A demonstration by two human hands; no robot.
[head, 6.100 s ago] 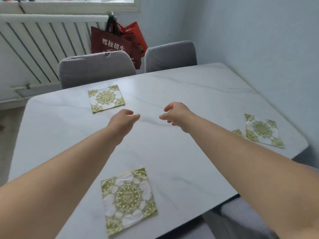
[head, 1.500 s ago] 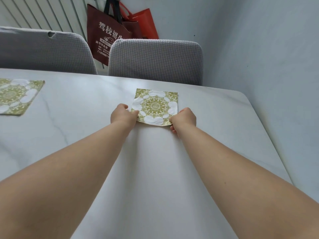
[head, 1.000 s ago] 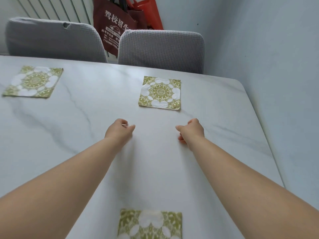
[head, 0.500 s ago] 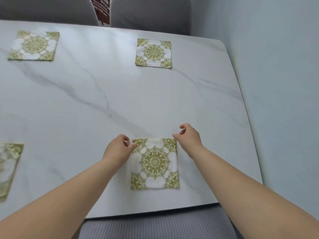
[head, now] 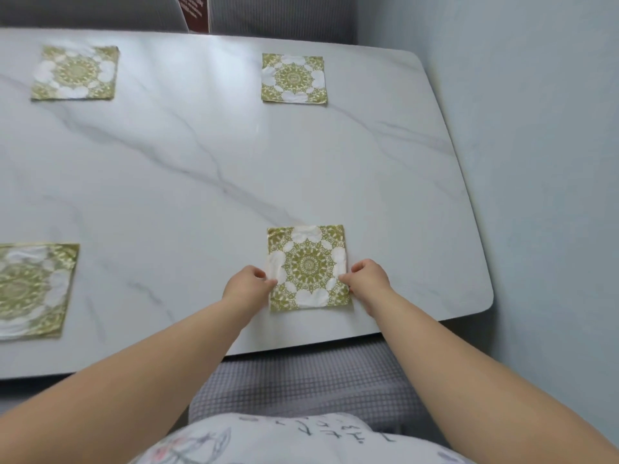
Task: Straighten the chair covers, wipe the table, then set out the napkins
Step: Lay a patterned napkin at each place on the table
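Several green-and-white patterned napkins lie flat on the white marble table [head: 234, 169]. The near right napkin [head: 306, 259] sits close to the table's front edge. My left hand [head: 249, 284] pinches its left edge and my right hand [head: 366, 279] pinches its right edge. Another napkin [head: 294, 78] lies at the far right, one [head: 75, 73] at the far left, and one [head: 31, 289] at the near left, cut off by the frame. A grey covered chair [head: 301, 380] stands below the front edge, under my arms.
A pale wall [head: 542, 162] runs close along the table's right side. Two grey chair backs [head: 281, 11] and a dark red bag [head: 196, 8] show past the far edge. My patterned shirt [head: 284, 440] fills the bottom of the view.
My gaze dropped from the far napkin to the near right one. Both hands came back from the table's far side and closed on the near napkin's side edges.
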